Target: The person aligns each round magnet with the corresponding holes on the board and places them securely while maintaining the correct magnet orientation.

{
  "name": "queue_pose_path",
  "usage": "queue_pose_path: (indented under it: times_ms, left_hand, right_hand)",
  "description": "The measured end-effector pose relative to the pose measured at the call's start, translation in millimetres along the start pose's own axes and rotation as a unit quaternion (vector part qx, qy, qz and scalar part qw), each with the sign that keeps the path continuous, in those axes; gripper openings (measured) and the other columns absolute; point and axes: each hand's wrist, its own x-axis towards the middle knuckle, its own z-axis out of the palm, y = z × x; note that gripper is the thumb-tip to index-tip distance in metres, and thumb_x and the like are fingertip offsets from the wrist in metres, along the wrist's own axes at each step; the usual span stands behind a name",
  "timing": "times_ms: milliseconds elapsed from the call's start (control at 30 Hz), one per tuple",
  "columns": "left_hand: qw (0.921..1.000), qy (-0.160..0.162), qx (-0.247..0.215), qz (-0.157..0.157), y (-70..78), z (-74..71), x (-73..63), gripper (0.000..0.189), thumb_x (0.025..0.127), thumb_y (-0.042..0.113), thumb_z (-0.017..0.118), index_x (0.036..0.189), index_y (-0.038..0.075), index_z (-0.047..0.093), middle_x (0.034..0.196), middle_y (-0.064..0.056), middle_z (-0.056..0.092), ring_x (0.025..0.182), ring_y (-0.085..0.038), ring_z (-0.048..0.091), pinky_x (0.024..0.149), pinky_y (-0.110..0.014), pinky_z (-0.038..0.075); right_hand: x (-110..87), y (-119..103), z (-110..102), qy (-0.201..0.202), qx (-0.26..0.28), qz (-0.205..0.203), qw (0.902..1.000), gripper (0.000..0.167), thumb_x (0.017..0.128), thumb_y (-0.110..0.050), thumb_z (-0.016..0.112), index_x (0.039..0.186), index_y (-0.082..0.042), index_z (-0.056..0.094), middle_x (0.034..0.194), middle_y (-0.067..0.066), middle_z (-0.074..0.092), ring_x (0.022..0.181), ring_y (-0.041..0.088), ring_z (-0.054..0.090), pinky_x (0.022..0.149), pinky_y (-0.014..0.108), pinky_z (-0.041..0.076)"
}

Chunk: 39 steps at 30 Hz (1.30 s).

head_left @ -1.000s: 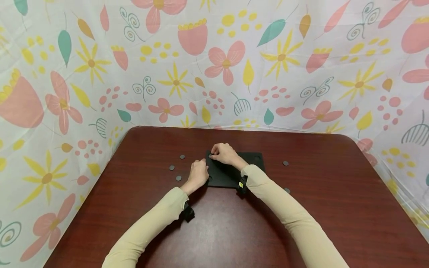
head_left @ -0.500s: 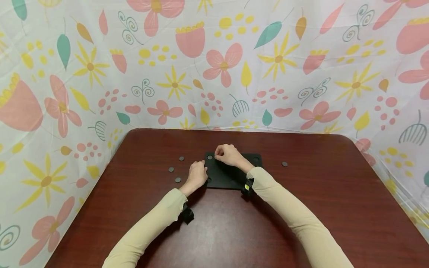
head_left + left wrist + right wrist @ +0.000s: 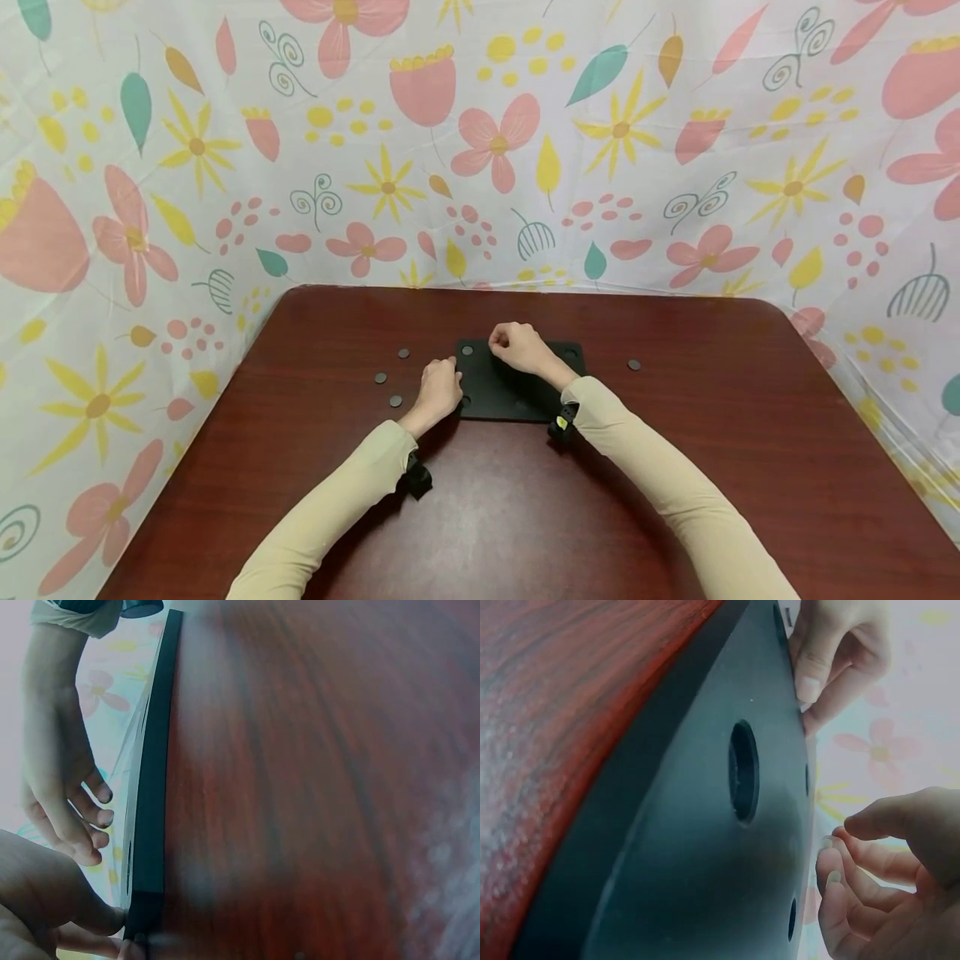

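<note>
A black rectangular board with round recesses lies on the table. In its far left recess sits a grey disc. My left hand grips the board's left edge, its thumb and fingers at the side in the left wrist view. Above the board, just right of that disc, my right hand hovers with fingers loosely bent and nothing between them. Seen from the right wrist, an unfilled recess shows in the board's top. My right hand and forearm cover part of the board in the head view.
Three loose grey discs, one of them the nearest disc, lie left of the board on the brown table. Another disc rests to the right. A flower-patterned cloth hangs behind the table and along its sides.
My right hand has lifted off the far left recess and moved a little to the right, uncovering the disc in it. The left hand stays at the board's edge.
</note>
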Motion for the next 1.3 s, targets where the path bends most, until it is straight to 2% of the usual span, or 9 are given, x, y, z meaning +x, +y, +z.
queue_pose_path:
  times_ms: [367, 567, 767, 1000, 1100, 1167, 1300]
  left_hand:
    - [0.9994, 0.001, -0.035, -0.002, -1.6, -0.7, -1.5, 0.038, 0.099, 0.007, 0.052, 0.133, -0.01, 0.052, 0.121, -0.027, 0.062, 0.118, -0.04, 0.055, 0.096, -0.045, 0.05]
    - [0.9991, 0.0, -0.042, -0.004, -1.7, -1.7, -1.2, 0.038, 0.099, 0.007, 0.052, 0.134, -0.009, 0.051, 0.121, -0.028, 0.062, 0.117, -0.04, 0.055, 0.094, -0.045, 0.051]
    - [0.9991, -0.005, -0.04, -0.013, -0.9, -0.9, -0.2, 0.039, 0.099, 0.008, 0.052, 0.135, -0.008, 0.051, 0.123, -0.028, 0.06, 0.118, -0.04, 0.055, 0.095, -0.045, 0.05]
    - [0.9988, -0.01, -0.045, -0.017, -0.9, 0.0, -0.2, 0.039, 0.1, 0.007, 0.051, 0.135, -0.008, 0.05, 0.123, -0.028, 0.06, 0.119, -0.04, 0.054, 0.094, -0.045, 0.051]
    - [0.9988, -0.011, -0.045, -0.016, -2.4, 1.0, -0.4, 0.039, 0.099, 0.006, 0.051, 0.135, -0.01, 0.05, 0.122, -0.028, 0.06, 0.117, -0.04, 0.054, 0.091, -0.044, 0.052]
    - [0.9994, -0.004, -0.035, -0.004, -4.4, 2.2, 0.2, 0.038, 0.099, 0.005, 0.052, 0.133, -0.01, 0.051, 0.118, -0.028, 0.062, 0.113, -0.04, 0.056, 0.087, -0.042, 0.054]
    - [0.999, -0.001, -0.045, 0.001, -5.1, 1.3, 2.1, 0.037, 0.098, 0.005, 0.052, 0.132, -0.01, 0.052, 0.118, -0.028, 0.062, 0.115, -0.041, 0.055, 0.091, -0.044, 0.052]
  right_hand:
    - [-10.4, 10.4, -10.4, 0.003, 0.026, 0.008, 0.9996, 0.017, 0.096, -0.013, 0.057, 0.104, -0.002, 0.068, 0.092, 0.012, 0.069, 0.069, 0.015, 0.064, 0.059, 0.027, 0.049]
    - [-12.7, 14.2, -15.7, 0.013, 0.027, 0.012, 0.9995, 0.018, 0.097, -0.013, 0.057, 0.106, -0.001, 0.067, 0.093, 0.013, 0.069, 0.07, 0.016, 0.065, 0.06, 0.027, 0.05]
    - [-17.3, 15.5, -18.9, -0.003, 0.018, 0.032, 0.9993, 0.018, 0.097, -0.014, 0.057, 0.105, -0.002, 0.067, 0.091, 0.011, 0.069, 0.068, 0.014, 0.063, 0.059, 0.026, 0.048]
    - [-25.2, 16.8, -27.3, -0.017, 0.017, 0.029, 0.9993, 0.019, 0.097, -0.015, 0.057, 0.102, -0.001, 0.068, 0.089, 0.013, 0.07, 0.066, 0.016, 0.063, 0.057, 0.026, 0.047]
    - [-28.4, 18.1, -30.6, -0.03, 0.022, 0.036, 0.9987, 0.02, 0.097, -0.016, 0.056, 0.102, -0.001, 0.069, 0.09, 0.014, 0.071, 0.068, 0.019, 0.064, 0.058, 0.026, 0.047]
    - [-30.4, 18.6, -33.0, -0.036, 0.025, 0.039, 0.9983, 0.02, 0.097, -0.016, 0.056, 0.103, -0.001, 0.069, 0.09, 0.014, 0.071, 0.07, 0.021, 0.065, 0.058, 0.027, 0.048]
    - [-33.5, 19.0, -38.2, -0.038, 0.033, 0.039, 0.998, 0.021, 0.098, -0.016, 0.055, 0.104, 0.0, 0.068, 0.089, 0.015, 0.07, 0.073, 0.024, 0.065, 0.061, 0.028, 0.049]
